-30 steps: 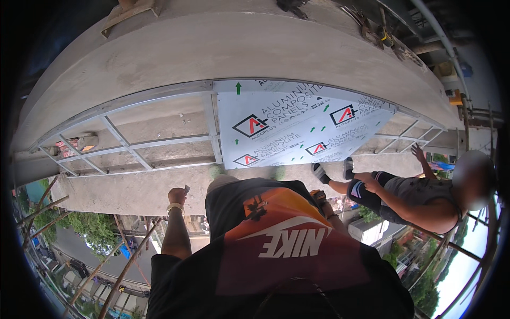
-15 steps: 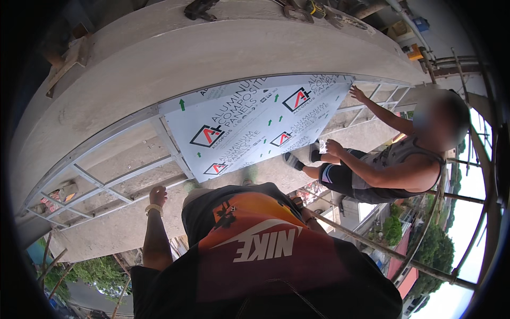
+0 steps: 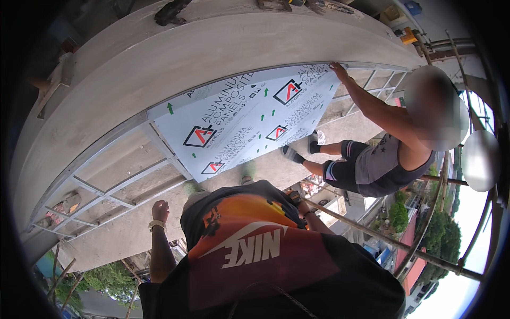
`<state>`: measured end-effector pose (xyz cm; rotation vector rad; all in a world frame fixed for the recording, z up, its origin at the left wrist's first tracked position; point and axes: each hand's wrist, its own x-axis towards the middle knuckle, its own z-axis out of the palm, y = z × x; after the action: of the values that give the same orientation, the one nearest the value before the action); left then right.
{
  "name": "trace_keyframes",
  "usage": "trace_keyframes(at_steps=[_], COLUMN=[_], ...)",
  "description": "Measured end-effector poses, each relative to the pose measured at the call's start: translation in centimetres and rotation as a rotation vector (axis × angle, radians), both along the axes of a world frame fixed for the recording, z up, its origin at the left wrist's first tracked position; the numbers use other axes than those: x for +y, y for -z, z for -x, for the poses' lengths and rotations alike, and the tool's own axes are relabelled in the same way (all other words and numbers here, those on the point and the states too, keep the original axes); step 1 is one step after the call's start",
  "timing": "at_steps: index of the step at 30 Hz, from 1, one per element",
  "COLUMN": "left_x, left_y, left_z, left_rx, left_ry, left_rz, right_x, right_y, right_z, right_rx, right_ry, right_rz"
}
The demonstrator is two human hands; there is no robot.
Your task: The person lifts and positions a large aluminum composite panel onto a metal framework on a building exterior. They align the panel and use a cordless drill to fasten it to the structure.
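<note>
A large pale-blue panel point(image 3: 239, 139) in printed protective film lies over a grey metal frame point(image 3: 114, 192) in front of me. My left hand point(image 3: 160, 210), with a band at its wrist, hangs beside my body near the frame's lower bar. It holds nothing, and its fingers are loosely bent and apart. My right hand point(image 3: 295, 198) is low by my right hip, partly behind my shirt. A small dark object shows beside it, but its fingers are too hidden to tell their state. A co-worker's hand point(image 3: 340, 73) touches the panel's far right corner.
A co-worker point(image 3: 366, 159) stands on the right. Beyond the panel runs a concrete ledge point(image 3: 223, 37) with a dark power tool point(image 3: 171, 13) and other tools on it. Scaffold poles point(image 3: 393, 242) cross at right, with trees and roofs below. The frame has open gaps.
The co-worker leans forward, one hand now at the panel's corner, the other arm no longer visible. The view has shifted slightly. My hands stay roughly where they were.
</note>
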<state>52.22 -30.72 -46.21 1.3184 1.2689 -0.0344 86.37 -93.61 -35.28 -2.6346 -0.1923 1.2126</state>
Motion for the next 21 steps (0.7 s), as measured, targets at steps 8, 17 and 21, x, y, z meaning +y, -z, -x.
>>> trace_keyframes(at_steps=[8, 17, 21], left_x=[-0.2, 2.1, 4.1], left_y=[-7.3, -11.7, -11.3], left_z=[-5.4, -13.6, -16.8], left_rx=[0.011, -0.048, -0.046], left_ry=[-0.005, -0.143, -0.185], left_rz=[-0.182, -0.050, -0.108], right_x=[1.8, 7.0, 7.2], right_y=[1.9, 4.7, 3.5], right_z=[-6.4, -11.8, -12.5], right_rx=[0.164, 0.163, 0.233], right_ry=[0.166, -0.029, 0.020], right_rz=[-0.114, -0.175, -0.204])
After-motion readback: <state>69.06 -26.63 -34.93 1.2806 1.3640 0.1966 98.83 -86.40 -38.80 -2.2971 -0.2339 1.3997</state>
